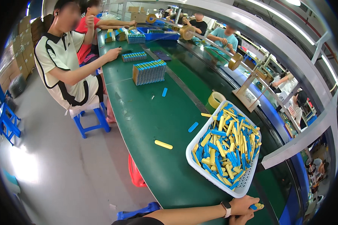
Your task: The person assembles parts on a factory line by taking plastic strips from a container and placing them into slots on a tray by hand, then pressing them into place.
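Left grip (244,204): was closed on a small bundle of strips (257,206), with a pale-banded watch (226,209) at its wrist. Right grip (241,219): lay just below the left, partly cut off by the lower edge; whether its fingers were apart or together could not be told. Step in hand, as judged: handling a few strips between both grips, best done with a light pinch, ends kept level so that the thin pieces neither fanned out nor slipped. Bundle: yellow and blue, narrow, exact count hidden. White perforated basket (245,183): stood just ahead of the left grip, heaped with loose strips (229,142) in the same two colours, flat, elongated, round-ended, lying at every angle. Single yellow strip (163,144): lay on the green tabletop (154,168), ahead and left of the left grip, well apart. Nearer blue strip (193,127): lay farther ahead, left of the basket. Farther blue strip (165,92): lay beyond that. Tape roll (216,100): stood past the basket from the grip, at its far end
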Demonstrator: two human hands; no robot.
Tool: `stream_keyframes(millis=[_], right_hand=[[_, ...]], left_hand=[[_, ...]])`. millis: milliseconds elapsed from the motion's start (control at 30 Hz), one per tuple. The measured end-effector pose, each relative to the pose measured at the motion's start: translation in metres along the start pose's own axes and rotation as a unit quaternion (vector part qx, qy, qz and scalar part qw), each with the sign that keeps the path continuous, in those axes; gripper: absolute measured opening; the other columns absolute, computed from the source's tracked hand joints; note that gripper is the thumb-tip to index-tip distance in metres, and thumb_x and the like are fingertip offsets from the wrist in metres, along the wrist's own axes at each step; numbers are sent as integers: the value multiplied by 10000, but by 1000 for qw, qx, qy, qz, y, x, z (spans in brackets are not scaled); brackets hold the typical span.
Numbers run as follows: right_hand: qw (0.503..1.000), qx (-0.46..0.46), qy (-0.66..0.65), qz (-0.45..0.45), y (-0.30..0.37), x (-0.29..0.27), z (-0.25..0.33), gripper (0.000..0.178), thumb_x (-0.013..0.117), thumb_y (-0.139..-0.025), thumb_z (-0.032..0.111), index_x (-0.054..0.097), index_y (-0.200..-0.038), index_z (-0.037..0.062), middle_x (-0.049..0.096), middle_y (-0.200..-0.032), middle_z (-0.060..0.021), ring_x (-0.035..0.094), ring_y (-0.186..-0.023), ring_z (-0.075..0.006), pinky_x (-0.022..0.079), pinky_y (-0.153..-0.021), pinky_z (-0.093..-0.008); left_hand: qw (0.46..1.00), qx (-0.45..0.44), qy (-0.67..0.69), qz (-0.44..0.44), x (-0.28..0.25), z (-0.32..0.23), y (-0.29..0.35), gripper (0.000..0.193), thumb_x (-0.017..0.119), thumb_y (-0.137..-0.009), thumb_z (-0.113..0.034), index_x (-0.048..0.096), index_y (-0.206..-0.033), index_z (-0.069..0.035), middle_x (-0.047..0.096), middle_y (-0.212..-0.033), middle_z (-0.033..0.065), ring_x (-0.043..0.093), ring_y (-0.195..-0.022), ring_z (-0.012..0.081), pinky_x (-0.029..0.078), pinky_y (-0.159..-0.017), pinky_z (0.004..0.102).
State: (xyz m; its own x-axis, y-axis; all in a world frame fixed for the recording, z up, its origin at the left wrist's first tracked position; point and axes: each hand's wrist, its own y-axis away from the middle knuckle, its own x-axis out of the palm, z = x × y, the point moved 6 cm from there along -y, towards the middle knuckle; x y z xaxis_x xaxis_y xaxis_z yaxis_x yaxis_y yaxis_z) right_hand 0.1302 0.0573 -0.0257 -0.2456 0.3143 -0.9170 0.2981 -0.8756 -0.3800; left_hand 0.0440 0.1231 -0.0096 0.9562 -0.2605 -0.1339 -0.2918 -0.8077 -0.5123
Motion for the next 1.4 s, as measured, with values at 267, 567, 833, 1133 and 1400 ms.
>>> stream_keyframes(millis=[267,567,833,1133,1400], right_hand=[[995,-43,83,-39,-11,-20,15,364,648,-764,124,605,-1093,-25,603,-1073,-247,527,-1036,-406,363,-899,-513],[999,-43,26,-21,-10,-22,11,380,662,-762,87,582,-1117,-20,568,-1152,-220,529,-1051,-404,428,-845,-483],[999,-48,1,-20,-12,-24,13,344,615,-789,38,573,-1127,-15,574,-1134,-218,521,-1047,-410,425,-896,-460],[994,88,-51,-35,-13,-31,-19,188,528,-872,37,579,-1044,-20,612,-891,-195,593,-811,-364,479,-725,-422],[901,206,-372,-80,-4,-22,-36,169,520,-958,88,579,-1070,-25,633,-930,-77,606,-817,-131,489,-729,-252]], left_hand=[[998,52,-22,-19,-7,-9,5,260,661,-765,-185,492,-899,-41,614,-746,138,619,-655,335,501,-570,395],[999,3,2,-49,-14,-9,3,229,654,-778,-177,487,-869,-48,576,-719,150,575,-665,378,456,-574,396],[999,-20,-2,-42,-14,-8,2,271,655,-838,-269,493,-848,-52,582,-706,157,573,-657,371,448,-563,393],[997,6,-22,-69,-15,-9,1,313,656,-855,-330,499,-855,-58,599,-699,155,579,-628,381,458,-540,375],[994,-97,26,-33,-15,-3,-1,383,666,-838,-422,527,-922,-75,650,-758,143,639,-657,336,491,-586,344]])
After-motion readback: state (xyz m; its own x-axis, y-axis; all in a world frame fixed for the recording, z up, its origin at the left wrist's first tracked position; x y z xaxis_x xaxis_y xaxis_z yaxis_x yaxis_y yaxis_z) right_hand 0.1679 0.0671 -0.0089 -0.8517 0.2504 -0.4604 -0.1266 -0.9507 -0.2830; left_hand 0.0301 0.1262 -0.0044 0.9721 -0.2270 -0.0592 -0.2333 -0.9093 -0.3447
